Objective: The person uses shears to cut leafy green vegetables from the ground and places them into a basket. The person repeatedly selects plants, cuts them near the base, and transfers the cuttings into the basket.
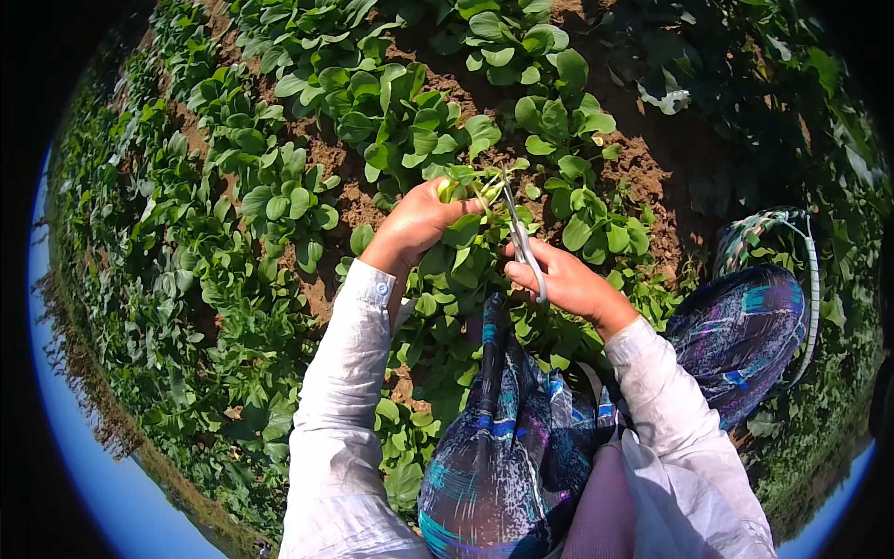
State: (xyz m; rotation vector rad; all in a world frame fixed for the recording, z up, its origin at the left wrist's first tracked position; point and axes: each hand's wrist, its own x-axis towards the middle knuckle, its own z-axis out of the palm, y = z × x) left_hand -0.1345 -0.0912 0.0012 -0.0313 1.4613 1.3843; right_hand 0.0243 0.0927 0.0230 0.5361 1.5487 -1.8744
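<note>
My left hand (422,220) grips a small bunch of cut leafy greens (454,189), apparently young bok choy, with pale stem bases pointing to the right. In my right hand (576,283) is a pair of metal scissors (518,227) with grey handles. Their blades point away from me and lie right beside the stems in my left hand. Whether the blades touch the stems I cannot tell. Below both hands grow more leafy green plants (447,279), partly covered by my left wrist.
Rows of leafy plants (272,202) run through brown soil (342,175). On the right stands a woven basket (814,300) with a pale handle, close to my patterned trouser leg (740,335). A torn pale leaf (667,101) lies in shade farther off.
</note>
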